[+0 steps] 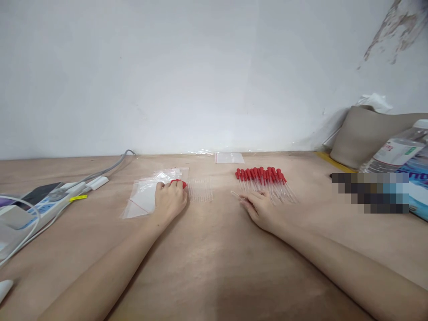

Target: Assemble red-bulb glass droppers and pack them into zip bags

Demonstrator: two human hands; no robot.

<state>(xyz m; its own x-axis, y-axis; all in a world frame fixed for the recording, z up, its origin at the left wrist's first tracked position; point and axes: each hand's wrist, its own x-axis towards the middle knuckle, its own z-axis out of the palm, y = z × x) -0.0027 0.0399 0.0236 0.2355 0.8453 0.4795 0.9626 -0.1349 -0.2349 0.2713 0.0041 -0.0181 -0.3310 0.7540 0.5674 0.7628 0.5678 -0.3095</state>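
My left hand (pixel 170 199) is curled over red rubber bulbs (pixel 179 183), its fingertips on them and partly hidden. Just right of it, thin clear dropper tubes (pixel 200 191) lie side by side in a row. Clear zip bags (pixel 138 203) are spread under and left of that hand. Between the thumb and fingers of my right hand (pixel 259 207) is a slim clear dropper tube (pixel 235 194), one end pointing left. Beyond the right hand, several droppers with red bulbs (pixel 262 174) lie in a group, bulbs toward the wall.
A small white-and-clear bag (pixel 229 158) lies by the wall. To the left are a power strip (pixel 43 208), cables and a dark phone-like object (pixel 38 196). On the right stand a grey-brown curved sheet (pixel 351 136), a water bottle (pixel 394 151) and a blue package (pixel 419 191).
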